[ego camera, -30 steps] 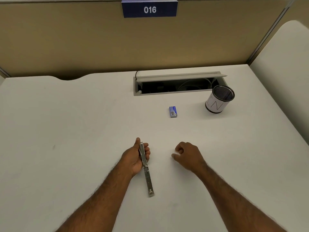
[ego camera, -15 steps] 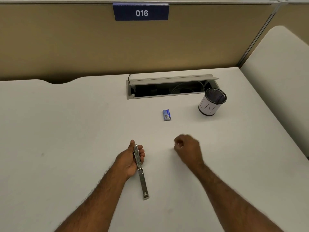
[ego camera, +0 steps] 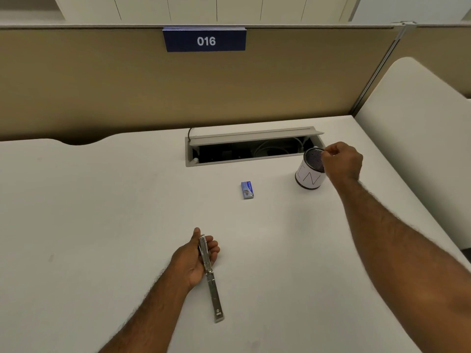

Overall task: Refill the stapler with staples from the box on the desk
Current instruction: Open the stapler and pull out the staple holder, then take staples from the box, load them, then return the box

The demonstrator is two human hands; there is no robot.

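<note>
A silver metal stapler (ego camera: 211, 278), swung fully open into one long strip, lies on the white desk (ego camera: 102, 225). My left hand (ego camera: 196, 261) grips its far half; the near half sticks out toward me. A small blue staple box (ego camera: 247, 190) lies closed in the middle of the desk, apart from both hands. My right hand (ego camera: 341, 161) is stretched far right, fingers pinched together over the rim of a white mesh cup (ego camera: 309, 174). Whether something tiny sits between the fingertips is too small to tell.
An open cable tray (ego camera: 252, 149) is cut into the desk behind the box. A tan partition with a blue "016" sign (ego camera: 205, 40) closes the back. A rounded white panel (ego camera: 420, 149) borders the right side.
My right hand has travelled from the desk near the stapler up and to the right, reaching the cup's rim. My left hand has kept its hold on the stapler.
</note>
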